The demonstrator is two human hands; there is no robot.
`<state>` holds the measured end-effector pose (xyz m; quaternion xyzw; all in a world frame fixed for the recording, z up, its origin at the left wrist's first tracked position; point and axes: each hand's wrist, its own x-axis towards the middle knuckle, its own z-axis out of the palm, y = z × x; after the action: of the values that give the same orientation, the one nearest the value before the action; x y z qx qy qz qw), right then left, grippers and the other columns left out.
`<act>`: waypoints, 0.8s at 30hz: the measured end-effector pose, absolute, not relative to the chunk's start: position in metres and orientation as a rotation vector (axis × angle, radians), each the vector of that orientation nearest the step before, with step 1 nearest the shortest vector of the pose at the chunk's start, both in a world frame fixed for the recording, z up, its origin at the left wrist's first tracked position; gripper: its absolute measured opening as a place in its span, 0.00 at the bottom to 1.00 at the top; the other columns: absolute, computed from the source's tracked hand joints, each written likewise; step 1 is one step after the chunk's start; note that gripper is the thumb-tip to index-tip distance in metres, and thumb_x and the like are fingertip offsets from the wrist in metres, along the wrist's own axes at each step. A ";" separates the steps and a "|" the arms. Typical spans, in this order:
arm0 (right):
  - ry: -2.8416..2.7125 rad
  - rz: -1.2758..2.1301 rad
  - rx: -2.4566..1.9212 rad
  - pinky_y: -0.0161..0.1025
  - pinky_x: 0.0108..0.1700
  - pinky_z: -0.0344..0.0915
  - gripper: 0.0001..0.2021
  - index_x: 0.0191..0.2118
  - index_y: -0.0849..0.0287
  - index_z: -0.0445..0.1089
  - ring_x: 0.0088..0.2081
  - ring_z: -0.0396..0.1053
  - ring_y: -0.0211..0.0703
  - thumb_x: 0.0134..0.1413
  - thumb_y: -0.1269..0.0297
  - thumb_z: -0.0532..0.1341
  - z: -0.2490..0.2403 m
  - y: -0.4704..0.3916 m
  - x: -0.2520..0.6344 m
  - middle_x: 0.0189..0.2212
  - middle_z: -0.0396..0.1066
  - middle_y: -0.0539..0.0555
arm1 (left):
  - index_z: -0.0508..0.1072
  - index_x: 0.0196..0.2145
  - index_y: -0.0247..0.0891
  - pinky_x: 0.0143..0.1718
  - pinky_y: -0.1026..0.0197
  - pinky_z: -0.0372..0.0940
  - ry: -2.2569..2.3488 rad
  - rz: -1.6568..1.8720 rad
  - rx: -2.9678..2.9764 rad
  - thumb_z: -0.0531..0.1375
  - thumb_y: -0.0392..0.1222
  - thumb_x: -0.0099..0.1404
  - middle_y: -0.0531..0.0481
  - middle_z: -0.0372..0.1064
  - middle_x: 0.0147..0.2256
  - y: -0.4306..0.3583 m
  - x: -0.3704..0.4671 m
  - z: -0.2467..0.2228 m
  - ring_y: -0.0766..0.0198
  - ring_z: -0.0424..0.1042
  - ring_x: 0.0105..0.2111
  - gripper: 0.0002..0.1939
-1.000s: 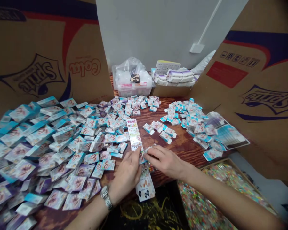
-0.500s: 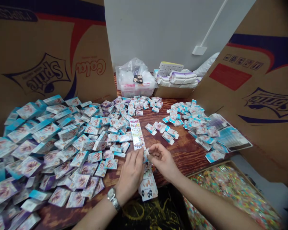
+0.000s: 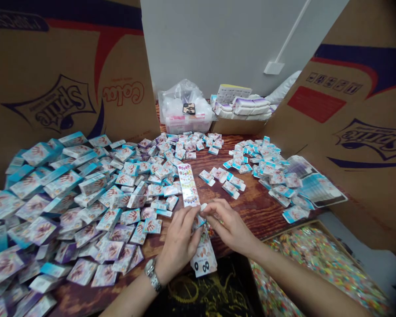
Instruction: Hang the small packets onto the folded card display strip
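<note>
Near the table's front edge, my left hand [image 3: 178, 240] grips a small blue-and-white cardboard box [image 3: 199, 221] between thumb and fingers. My right hand [image 3: 232, 226] is closed in a pinch at the top end of the same box, by a small white flap. Fingers cover much of the box. Beyond my hands lies a printed strip with rows of coloured pictures [image 3: 188, 187]. A stack of similar printed strips [image 3: 203, 257] is under and below my hands, with its near end at the table edge.
A large heap of small boxes [image 3: 108, 218] covers the left side. More boxes [image 3: 267, 165] lie on the right, beside a bag of colourful small packets [image 3: 317, 264]. Big cartons [image 3: 125, 53] flank the table [image 3: 251, 207]. A clear plastic tub [image 3: 188, 125] stands behind.
My left thumb has come round onto the box, which now shows more between my hands. My right fingers have curled closer over its top end.
</note>
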<state>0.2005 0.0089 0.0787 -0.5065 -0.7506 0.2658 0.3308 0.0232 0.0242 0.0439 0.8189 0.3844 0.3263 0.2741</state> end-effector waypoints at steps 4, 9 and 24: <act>-1.795 0.756 -1.366 0.43 0.47 0.64 0.10 0.46 0.56 0.62 0.46 0.65 0.45 0.58 0.67 0.56 0.071 0.012 0.197 0.43 0.66 0.56 | 0.59 0.53 0.41 0.51 0.51 0.63 1.036 0.898 2.210 0.52 0.32 0.64 0.42 0.60 0.50 0.022 0.024 0.044 0.56 0.61 0.51 0.20; -1.508 0.960 -1.421 0.39 0.42 0.67 0.10 0.45 0.56 0.65 0.39 0.69 0.42 0.56 0.63 0.59 0.062 0.009 0.187 0.38 0.71 0.53 | 0.58 0.54 0.38 0.50 0.51 0.63 1.056 0.932 2.362 0.52 0.30 0.63 0.39 0.60 0.50 0.021 0.022 0.042 0.54 0.61 0.51 0.21; -1.443 0.836 -1.481 0.41 0.41 0.67 0.05 0.35 0.58 0.73 0.37 0.70 0.43 0.54 0.68 0.59 0.063 0.013 0.176 0.32 0.72 0.53 | 0.46 0.63 0.35 0.51 0.49 0.63 1.177 1.029 2.463 0.52 0.30 0.65 0.36 0.61 0.51 0.016 0.028 0.030 0.53 0.62 0.51 0.31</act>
<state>0.1763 0.0125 0.0635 -0.5962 -0.5810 0.3366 0.4401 0.0281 0.0164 0.0300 0.8390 0.4010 0.3505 0.1117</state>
